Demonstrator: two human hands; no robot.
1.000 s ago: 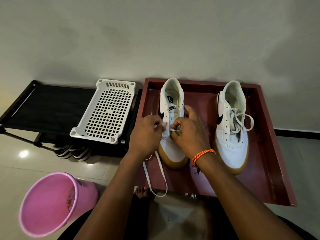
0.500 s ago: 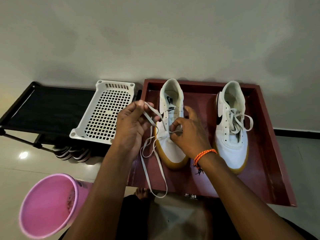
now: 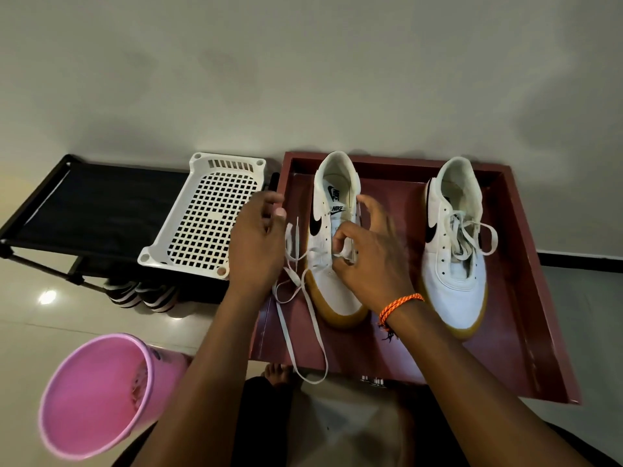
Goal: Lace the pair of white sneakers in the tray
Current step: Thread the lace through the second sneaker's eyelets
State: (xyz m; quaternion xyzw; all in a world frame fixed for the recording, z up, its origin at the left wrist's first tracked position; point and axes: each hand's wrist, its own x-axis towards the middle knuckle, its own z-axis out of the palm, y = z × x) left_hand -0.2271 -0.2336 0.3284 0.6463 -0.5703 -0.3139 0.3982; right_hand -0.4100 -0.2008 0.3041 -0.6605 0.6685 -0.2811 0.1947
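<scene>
The right sneaker (image 3: 453, 251) looks finished: its lace runs up through the eyelets and ends in loose loops near the collar, though whether it is knotted tight I cannot tell. The left sneaker (image 3: 332, 244) is judged only begun, with lace through the low eyelets at most and the upper eyelets still bare; most of the threading on this shoe, and the tying, remains.

Both sneakers stand side by side, toes toward the person, inside the dark red tray (image 3: 526, 298) on the floor. They are white low-tops with a black swoosh on the side and a gum-coloured sole; the left one shows a printed tongue label.

The right hand (image 3: 369, 261) sits over the left sneaker's throat, thumb and forefinger curled and pinching a short run of the white lace (image 3: 312, 318) at the eyelets. The left hand (image 3: 258, 244) is beside the shoe's outer edge with fingers loosely curled; a lace tip stands just by it, but whether it has hold of the lace I cannot tell. The free lace trails in loops over the tray's near rim toward the person's lap
</scene>
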